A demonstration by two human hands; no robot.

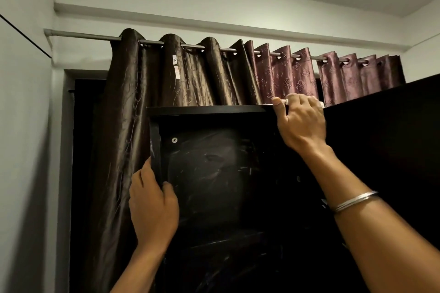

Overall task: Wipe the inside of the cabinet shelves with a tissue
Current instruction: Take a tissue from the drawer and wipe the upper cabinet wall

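Up at the top edge of the black cabinet [214,110], the right hand [301,121] curls over the panel's rim, pinching a pale tissue [285,101] — only small white scraps of it show between thumb and fingers and past the knuckles, the rest hidden under the hand. A silver bangle [354,201] circles that wrist. Lower, the left hand [152,204] grips the cabinet's left side panel, thumb inside. Dusty streaks mark the dark interior — its lower shelves are hard to make out. Brown curtains [181,74] hang behind.
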